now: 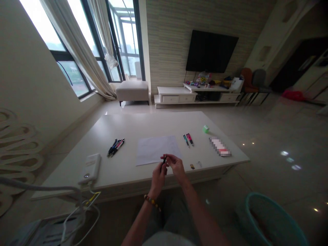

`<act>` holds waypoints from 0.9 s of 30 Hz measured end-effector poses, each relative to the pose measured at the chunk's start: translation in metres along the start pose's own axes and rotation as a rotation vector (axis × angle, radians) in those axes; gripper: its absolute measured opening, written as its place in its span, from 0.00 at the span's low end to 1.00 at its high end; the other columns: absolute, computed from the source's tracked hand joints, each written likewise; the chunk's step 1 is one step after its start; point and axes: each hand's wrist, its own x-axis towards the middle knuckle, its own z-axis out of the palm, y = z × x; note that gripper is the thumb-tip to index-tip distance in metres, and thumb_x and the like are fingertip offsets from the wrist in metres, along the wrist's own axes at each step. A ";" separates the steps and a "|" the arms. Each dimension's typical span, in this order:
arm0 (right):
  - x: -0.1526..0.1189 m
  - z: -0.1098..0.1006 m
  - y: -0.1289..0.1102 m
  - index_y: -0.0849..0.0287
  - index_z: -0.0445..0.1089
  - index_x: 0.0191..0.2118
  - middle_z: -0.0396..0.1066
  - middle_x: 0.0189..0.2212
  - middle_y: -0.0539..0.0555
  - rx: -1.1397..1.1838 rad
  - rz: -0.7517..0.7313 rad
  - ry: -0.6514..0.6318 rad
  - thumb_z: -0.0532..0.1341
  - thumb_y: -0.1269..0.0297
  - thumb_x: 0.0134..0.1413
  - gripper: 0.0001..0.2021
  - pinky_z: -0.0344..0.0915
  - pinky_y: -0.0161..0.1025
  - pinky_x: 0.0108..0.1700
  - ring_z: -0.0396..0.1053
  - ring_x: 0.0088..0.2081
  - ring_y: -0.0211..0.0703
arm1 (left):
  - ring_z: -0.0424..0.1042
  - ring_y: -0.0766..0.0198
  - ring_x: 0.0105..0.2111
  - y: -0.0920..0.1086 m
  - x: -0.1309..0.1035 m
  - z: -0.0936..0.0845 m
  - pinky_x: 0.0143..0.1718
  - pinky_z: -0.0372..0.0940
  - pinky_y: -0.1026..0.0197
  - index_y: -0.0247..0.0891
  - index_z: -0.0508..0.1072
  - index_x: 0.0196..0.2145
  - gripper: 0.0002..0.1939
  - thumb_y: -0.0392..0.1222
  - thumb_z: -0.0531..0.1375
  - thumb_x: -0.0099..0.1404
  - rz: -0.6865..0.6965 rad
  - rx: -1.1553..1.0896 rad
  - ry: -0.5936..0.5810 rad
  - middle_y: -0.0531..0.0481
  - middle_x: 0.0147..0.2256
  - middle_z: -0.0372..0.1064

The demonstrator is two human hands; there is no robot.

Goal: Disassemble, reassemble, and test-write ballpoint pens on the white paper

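Note:
Over the front edge of the white table, my left hand (159,174) is wrapped round a slim black pen (164,160) that stands tilted upward. The fingertips of my right hand (176,164) pinch its upper end; any small part between them is too small to make out. Just behind my hands lies white paper (153,148). To its left is a bunch of several pens (115,147). On the right side of the paper lie a teal pen (186,140) and pink-and-black pens (190,139).
A white power bank (90,168) with a cable sits at the table's left. Toward the right are a green-and-white small container (205,129), a blurred-out phone-shaped item (220,147) and a small gold-coloured piece (192,166). A teal bin (275,218) stands on the floor.

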 end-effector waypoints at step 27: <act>-0.030 -0.030 -0.013 0.55 0.70 0.32 0.71 0.31 0.53 -0.309 -0.234 0.312 0.59 0.56 0.50 0.09 0.63 0.40 0.39 0.67 0.34 0.43 | 0.71 0.56 0.37 0.003 0.011 0.017 0.40 0.64 0.53 0.35 0.71 0.34 0.26 0.61 0.47 0.60 -0.136 -0.209 -0.179 0.41 0.35 0.73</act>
